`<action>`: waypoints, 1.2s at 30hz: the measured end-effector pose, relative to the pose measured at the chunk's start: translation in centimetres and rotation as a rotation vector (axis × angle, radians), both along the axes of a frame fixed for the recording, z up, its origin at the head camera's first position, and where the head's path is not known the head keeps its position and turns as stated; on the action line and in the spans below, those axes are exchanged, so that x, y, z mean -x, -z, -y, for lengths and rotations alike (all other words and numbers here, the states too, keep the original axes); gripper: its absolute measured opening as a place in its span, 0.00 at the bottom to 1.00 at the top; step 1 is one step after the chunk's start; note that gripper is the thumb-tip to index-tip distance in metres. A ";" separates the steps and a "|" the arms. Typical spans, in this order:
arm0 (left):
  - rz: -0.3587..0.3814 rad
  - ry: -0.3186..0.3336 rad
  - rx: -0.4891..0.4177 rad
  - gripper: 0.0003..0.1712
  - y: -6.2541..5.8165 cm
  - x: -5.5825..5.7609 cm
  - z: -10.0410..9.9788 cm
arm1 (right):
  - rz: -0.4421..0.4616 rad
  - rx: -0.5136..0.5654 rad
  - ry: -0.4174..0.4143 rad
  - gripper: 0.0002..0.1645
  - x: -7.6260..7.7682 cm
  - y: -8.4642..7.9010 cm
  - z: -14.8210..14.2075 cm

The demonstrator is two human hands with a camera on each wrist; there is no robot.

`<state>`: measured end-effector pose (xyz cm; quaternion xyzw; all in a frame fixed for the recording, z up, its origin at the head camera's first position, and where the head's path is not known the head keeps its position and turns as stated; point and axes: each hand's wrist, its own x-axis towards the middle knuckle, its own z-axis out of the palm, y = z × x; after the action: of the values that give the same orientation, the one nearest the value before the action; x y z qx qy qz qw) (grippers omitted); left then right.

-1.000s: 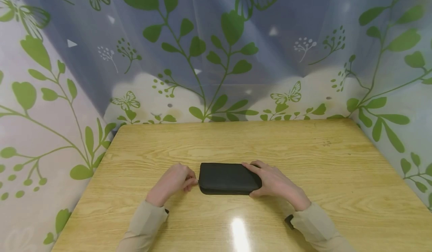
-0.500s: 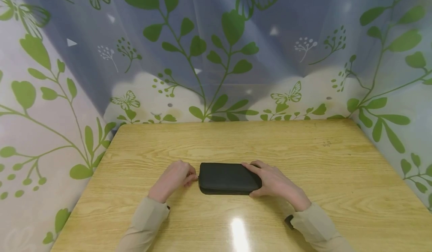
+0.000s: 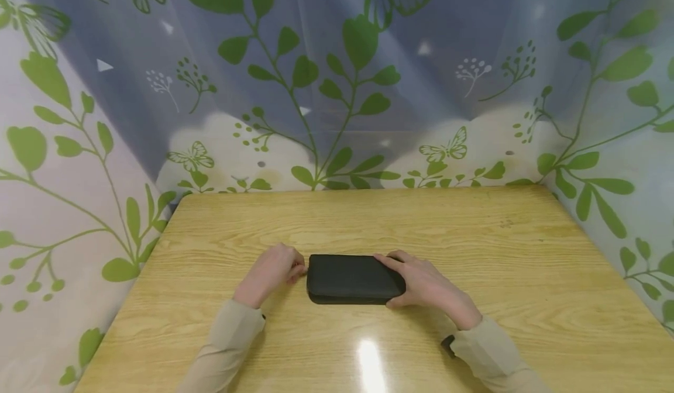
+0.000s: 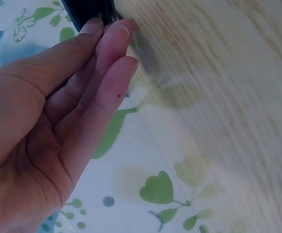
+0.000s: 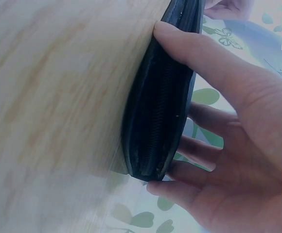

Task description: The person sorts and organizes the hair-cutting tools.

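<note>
A black zip-around wallet [image 3: 342,279] lies flat on the wooden table. My right hand [image 3: 429,285] grips its right end, thumb on the near edge and fingers along the far side. In the right wrist view the zip teeth [image 5: 156,116] run along the wallet's edge, between the thumb and the fingers. At the wallet's left end, my left hand [image 3: 274,270] pinches with thumb and index fingertip right at the edge. The zip pull is hidden behind these fingertips. In the left wrist view the wallet's dark corner [image 4: 90,10] shows just beyond the thumb [image 4: 58,63].
The light wood table [image 3: 463,229] reaches back to a curtain [image 3: 337,106] printed with green leaves and butterflies. Curtain panels also stand at the left and right. A bright light reflection [image 3: 371,364] lies on the table near the front.
My left hand has moved slightly away from me along the wallet's left end, toward its far corner. The right hand keeps its grip, and the wallet stays in place.
</note>
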<state>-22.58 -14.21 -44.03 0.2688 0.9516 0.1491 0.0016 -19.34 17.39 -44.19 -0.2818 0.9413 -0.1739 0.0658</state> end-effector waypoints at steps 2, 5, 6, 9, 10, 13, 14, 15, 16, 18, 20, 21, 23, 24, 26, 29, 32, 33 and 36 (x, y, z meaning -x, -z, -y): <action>0.005 -0.001 0.002 0.16 0.1 0.1 0.1 | 0.000 -0.002 0.000 0.55 0.0 0.0 0.0; 0.011 0.001 -0.003 0.16 0.2 0.4 0.1 | 0.001 -0.001 0.001 0.55 0.0 0.1 0.0; 0.011 0.002 0.001 0.16 0.2 0.5 0.1 | 0.001 -0.001 0.002 0.55 0.0 0.1 0.0; 0.006 0.013 0.003 0.15 0.2 0.8 0.2 | 0.003 0.003 0.004 0.55 0.0 -0.1 0.0; 0.003 0.015 0.008 0.14 0.2 0.9 0.2 | 0.003 0.004 0.004 0.55 0.0 -0.1 0.0; 0.004 0.018 0.008 0.13 0.0 1.2 0.3 | 0.006 0.002 0.001 0.55 0.0 -0.2 0.1; 0.003 0.019 0.006 0.12 0.0 1.2 0.3 | 0.007 0.001 0.000 0.55 0.0 -0.3 0.1; -0.001 0.019 0.006 0.12 0.0 1.3 0.3 | 0.008 0.001 0.001 0.54 0.0 -0.3 0.1; -0.009 0.019 0.002 0.12 0.0 1.4 0.4 | 0.009 0.001 0.001 0.54 -0.1 -0.4 0.1; -0.016 0.018 -0.002 0.11 -0.1 1.5 0.4 | 0.009 -0.001 0.002 0.54 -0.1 -0.4 0.1; -0.022 0.014 -0.007 0.10 -0.1 1.6 0.4 | 0.009 -0.003 0.004 0.55 -0.1 -0.4 0.1; -0.022 0.011 -0.010 0.10 -0.2 1.7 0.4 | 0.009 -0.006 0.004 0.55 -0.2 -0.4 0.1; -0.017 0.004 -0.012 0.10 -0.2 1.9 0.4 | 0.007 -0.010 0.001 0.55 -0.1 -0.4 0.1; -0.017 0.000 -0.010 0.09 -0.3 2.0 0.5 | 0.008 -0.011 -0.001 0.55 -0.1 -0.4 0.2; -0.017 -0.004 -0.006 0.10 -0.3 2.1 0.5 | 0.011 -0.012 -0.002 0.55 -0.1 -0.4 0.1; -0.025 -0.010 -0.002 0.12 -0.3 2.2 0.5 | 0.012 -0.008 0.000 0.55 -0.1 -0.4 0.1; -0.028 -0.022 -0.004 0.12 -0.2 2.2 0.5 | 0.002 -0.007 0.004 0.55 -0.1 -0.4 0.1; -0.026 -0.028 -0.002 0.11 -0.1 2.1 0.4 | -0.001 -0.006 0.003 0.55 -0.1 -0.3 0.0; -0.009 -0.053 0.026 0.10 0.0 1.9 0.2 | -0.003 -0.009 -0.006 0.55 -0.1 -0.2 -0.1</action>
<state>-24.46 -14.45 -44.03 0.2442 0.9602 0.1354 -0.0033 -19.27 17.48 -43.95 -0.2844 0.9413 -0.1692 0.0661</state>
